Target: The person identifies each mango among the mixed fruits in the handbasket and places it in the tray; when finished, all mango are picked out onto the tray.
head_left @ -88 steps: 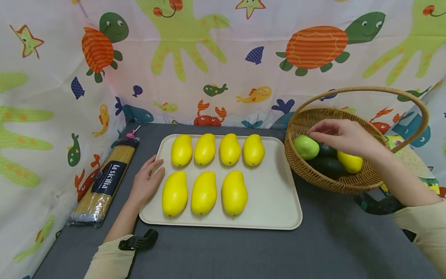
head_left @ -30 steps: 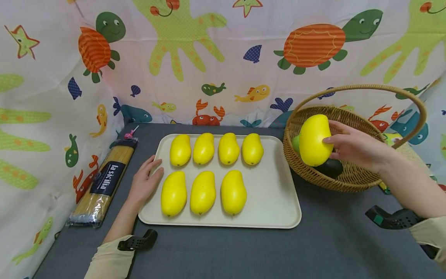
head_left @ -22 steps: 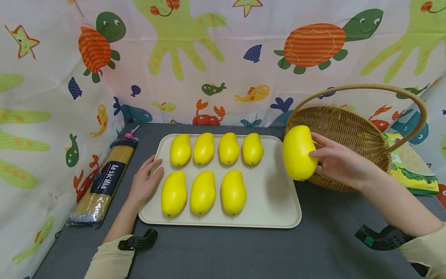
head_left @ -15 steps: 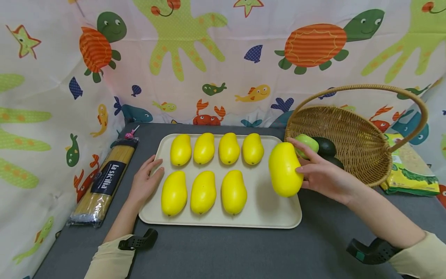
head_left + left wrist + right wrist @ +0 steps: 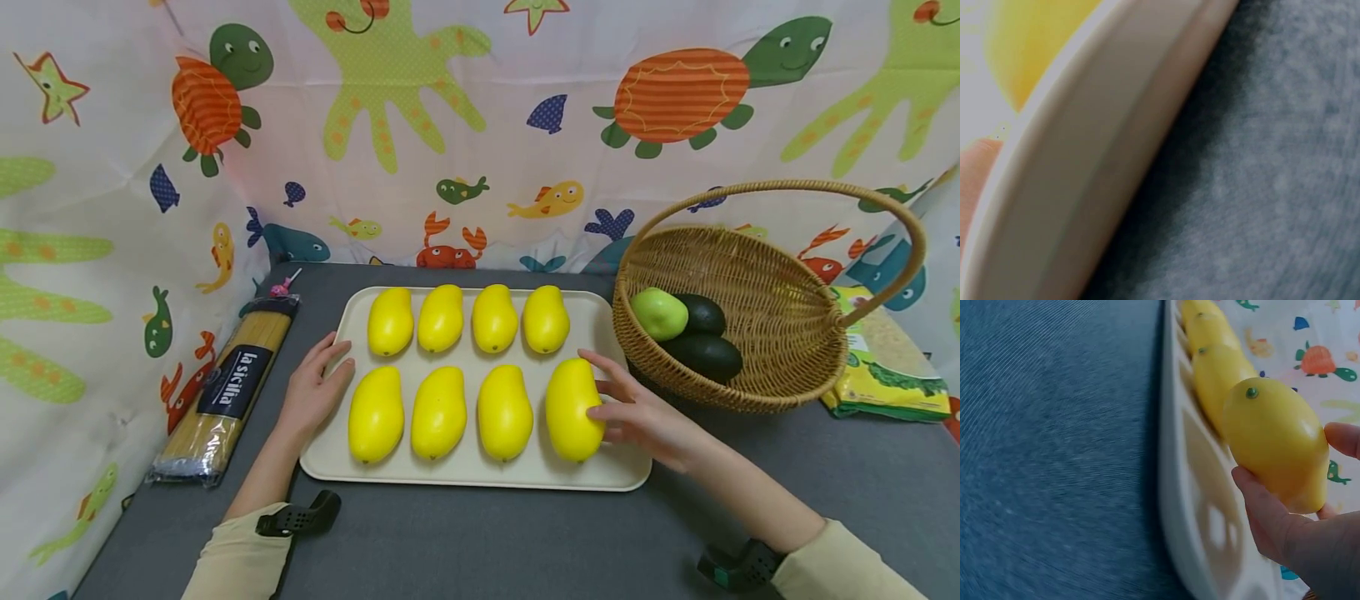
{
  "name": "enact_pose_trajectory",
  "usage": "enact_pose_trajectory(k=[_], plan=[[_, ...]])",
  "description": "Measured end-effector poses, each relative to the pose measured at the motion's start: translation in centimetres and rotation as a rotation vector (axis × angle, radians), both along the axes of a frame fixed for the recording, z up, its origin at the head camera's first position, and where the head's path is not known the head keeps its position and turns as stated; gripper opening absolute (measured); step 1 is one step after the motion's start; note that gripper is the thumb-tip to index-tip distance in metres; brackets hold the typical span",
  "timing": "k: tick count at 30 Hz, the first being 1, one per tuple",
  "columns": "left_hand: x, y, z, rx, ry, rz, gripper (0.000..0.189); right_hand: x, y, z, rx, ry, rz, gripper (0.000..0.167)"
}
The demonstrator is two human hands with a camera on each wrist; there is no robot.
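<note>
My right hand [image 5: 637, 417] holds a yellow mango [image 5: 575, 410] between thumb and fingers, at the right end of the front row on the cream tray [image 5: 465, 475]. In the right wrist view the held mango [image 5: 1279, 440] shows its green stem spot, with the thumb and fingers on either side. Several more mangoes, such as the neighbouring one [image 5: 506, 413], lie in two rows on the tray. My left hand [image 5: 315, 392] rests on the tray's left edge with relaxed fingers. The left wrist view catches the tray's side wall [image 5: 1072, 156] and a blurred fingertip.
At the right stands a wicker basket [image 5: 780, 333] with a tall handle, holding a green fruit [image 5: 659, 314] and two dark avocados [image 5: 705, 357]. Behind it lies a yellow-green packet [image 5: 892, 367]. A spaghetti pack [image 5: 232, 383] lies left of the tray. Patterned cloth hangs behind.
My right hand reached into the basket, lifted a mango out and carried it left and down to the tray's front right. The left hand stayed on the tray edge.
</note>
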State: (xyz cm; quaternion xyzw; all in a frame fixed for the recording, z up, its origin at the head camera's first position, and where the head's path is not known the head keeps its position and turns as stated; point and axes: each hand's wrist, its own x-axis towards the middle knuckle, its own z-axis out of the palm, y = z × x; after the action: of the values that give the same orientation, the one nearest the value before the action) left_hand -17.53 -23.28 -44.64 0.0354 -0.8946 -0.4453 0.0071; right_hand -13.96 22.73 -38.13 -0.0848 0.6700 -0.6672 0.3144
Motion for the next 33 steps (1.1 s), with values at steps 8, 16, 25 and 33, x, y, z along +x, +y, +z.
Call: enact_pose_trajectory(k=[8,16,25,33], plan=[[-0.1,0.1,0.1,-0.003,-0.004,0.001,0.054,0.1,-0.7,-1.5,0.093,0.071,-0.004,0.080],[-0.1,0.0,0.0,-0.004,0.005,0.002,0.054,-0.2,-0.7,-2.2,0.163,0.170,-0.007,0.080],[0.0,0.0,0.0,-0.011,0.011,-0.001,0.054,-0.6,-0.1,-2.7,0.158,0.187,0.005,0.076],[0.1,0.1,0.2,-0.006,0.005,-0.005,0.054,-0.5,0.6,-2.4,0.138,0.160,0.027,0.076]])
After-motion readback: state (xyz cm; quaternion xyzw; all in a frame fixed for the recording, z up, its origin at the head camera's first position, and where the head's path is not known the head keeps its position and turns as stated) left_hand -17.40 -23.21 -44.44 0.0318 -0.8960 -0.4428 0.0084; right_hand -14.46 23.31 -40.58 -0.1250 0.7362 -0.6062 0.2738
